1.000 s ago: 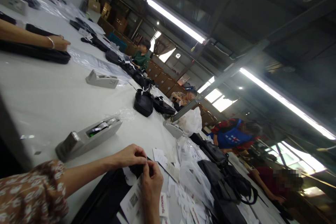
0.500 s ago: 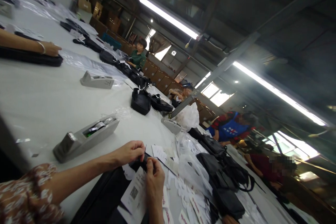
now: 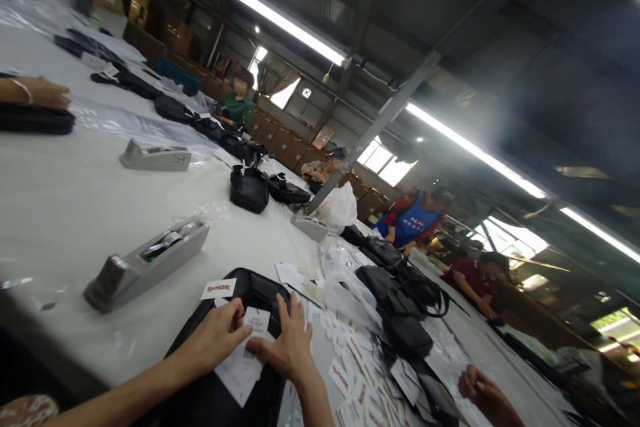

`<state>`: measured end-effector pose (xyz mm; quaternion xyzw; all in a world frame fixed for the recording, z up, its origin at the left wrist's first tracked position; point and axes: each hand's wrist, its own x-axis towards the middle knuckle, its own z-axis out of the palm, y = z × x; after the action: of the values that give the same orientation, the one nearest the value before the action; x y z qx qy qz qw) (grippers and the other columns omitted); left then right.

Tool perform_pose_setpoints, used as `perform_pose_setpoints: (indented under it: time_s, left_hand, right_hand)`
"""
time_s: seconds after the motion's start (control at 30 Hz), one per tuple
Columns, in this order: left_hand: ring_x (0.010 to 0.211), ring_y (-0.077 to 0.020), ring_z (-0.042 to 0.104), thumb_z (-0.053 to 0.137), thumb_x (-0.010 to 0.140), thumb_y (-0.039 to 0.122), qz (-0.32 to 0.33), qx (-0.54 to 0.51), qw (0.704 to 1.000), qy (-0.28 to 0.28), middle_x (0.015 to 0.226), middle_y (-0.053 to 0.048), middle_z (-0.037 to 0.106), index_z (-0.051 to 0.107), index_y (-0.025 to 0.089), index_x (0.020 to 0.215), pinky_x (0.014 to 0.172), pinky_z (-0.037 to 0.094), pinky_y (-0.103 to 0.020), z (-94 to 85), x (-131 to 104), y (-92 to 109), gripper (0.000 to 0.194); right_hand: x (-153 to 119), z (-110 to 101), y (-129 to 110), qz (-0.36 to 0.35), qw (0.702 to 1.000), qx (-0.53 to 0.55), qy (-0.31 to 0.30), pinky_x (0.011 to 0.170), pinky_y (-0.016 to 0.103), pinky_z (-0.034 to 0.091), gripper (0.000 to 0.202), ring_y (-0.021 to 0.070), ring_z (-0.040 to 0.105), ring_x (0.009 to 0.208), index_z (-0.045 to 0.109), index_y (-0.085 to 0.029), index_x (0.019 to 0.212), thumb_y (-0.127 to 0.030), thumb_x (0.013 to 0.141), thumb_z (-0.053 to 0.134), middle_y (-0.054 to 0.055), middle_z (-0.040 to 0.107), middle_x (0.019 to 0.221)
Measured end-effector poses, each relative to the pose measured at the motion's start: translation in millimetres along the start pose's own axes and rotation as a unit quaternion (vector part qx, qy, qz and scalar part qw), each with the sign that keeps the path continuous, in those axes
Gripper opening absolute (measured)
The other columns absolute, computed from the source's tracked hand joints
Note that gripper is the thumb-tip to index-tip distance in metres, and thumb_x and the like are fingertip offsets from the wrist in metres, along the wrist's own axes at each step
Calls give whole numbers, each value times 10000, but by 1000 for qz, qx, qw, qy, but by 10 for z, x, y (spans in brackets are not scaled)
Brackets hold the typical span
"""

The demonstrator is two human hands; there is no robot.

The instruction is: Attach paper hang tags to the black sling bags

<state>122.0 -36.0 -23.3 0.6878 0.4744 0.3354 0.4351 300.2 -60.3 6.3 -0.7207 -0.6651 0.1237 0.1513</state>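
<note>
A black bag (image 3: 235, 397) lies on the white table in front of me, its looped handle at the top. White paper tags (image 3: 257, 324) hang on it, and one tag with red lettering (image 3: 219, 289) rests at its upper left edge. My left hand (image 3: 220, 340) is closed, with thumb and fingers pressed together at the left edge of the white tags. My right hand (image 3: 290, 340) has its fingers spread, its thumb resting on the tags and its palm over the bag's right side.
Two grey tape dispensers (image 3: 147, 263) (image 3: 156, 157) stand on the left. Loose tags (image 3: 360, 373) are heaped at the right, beside black bags (image 3: 395, 307). Another person's hand (image 3: 483, 390) is at the lower right, another's (image 3: 43, 92) at the far left.
My hands have moved down from the bag's top onto its tags, and my right hand has opened. The red-lettered tag now shows at the bag's edge. The view has shifted.
</note>
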Motion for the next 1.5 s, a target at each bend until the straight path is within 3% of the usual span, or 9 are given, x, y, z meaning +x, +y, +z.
perform_pose_setpoints:
  time_s: [0.1,0.3,0.5,0.67,0.83,0.93,1.03,1.23,1.5]
  left_hand:
    - [659,-155,532,506,768,325,17,20,1000,-9,696,16,556,399,219,714,607,333,-248,28,-29,56,160]
    - [768,-162,545,548,692,214,9,45,999,-10,807,13,564,402,225,786,665,351,-244,92,-48,-11,174]
    - [630,-130,501,561,625,193,-1,7,999,-41,724,42,543,415,218,765,585,345,-229,58,16,-132,204]
    - [617,-139,500,603,640,304,-20,-5,999,-36,694,38,552,436,213,745,580,344,-240,38,28,-121,217]
    - [606,-145,497,636,632,364,-13,-16,999,-31,631,49,531,438,214,716,567,338,-245,40,47,-143,263]
    - [570,-134,478,654,625,384,-19,-44,997,-52,603,60,512,423,216,713,553,342,-241,38,71,-196,299]
    - [575,-131,479,660,625,379,-20,-54,997,-61,609,59,513,422,215,724,544,339,-235,35,78,-228,305]
    - [570,-120,436,655,637,374,-4,-66,995,-74,601,67,484,400,216,740,523,321,-226,40,62,-280,317]
    - [568,-114,424,653,626,291,14,-80,995,-53,601,77,457,397,213,713,539,313,-227,46,26,-299,281]
  right_hand:
    - [144,-49,87,-29,998,55,-30,1010,624,210,997,394,295,1309,326,-239,1400,-532,550,756,172,375,1418]
    - [144,-273,118,-83,995,38,-26,932,517,356,397,299,548,1059,642,-282,1120,-478,784,564,99,625,1113]
    - [-193,-423,233,-145,986,-3,-76,977,582,271,588,343,462,1182,567,-381,1198,-287,640,725,92,537,1273]
    - [-211,-394,144,-184,981,-53,-22,1028,604,146,612,296,339,1303,517,-400,1224,-52,721,529,15,446,1394]
    - [-181,-417,-196,-248,955,-151,68,1006,472,238,284,231,518,1117,641,-239,901,-97,845,402,38,684,943]
    - [-225,-292,-331,-175,967,-157,98,689,309,377,247,199,589,702,604,-191,687,-136,825,407,59,643,668]
    - [-273,-147,-361,-50,991,-32,123,501,261,251,261,160,493,515,518,-193,549,-136,775,400,33,576,547]
    - [-383,-241,-477,18,968,227,105,463,227,257,306,134,451,507,468,-193,510,-253,802,395,-28,489,496]
    - [-501,-37,-588,-45,972,200,113,650,236,410,182,184,609,763,631,-224,937,-294,789,552,17,675,845]
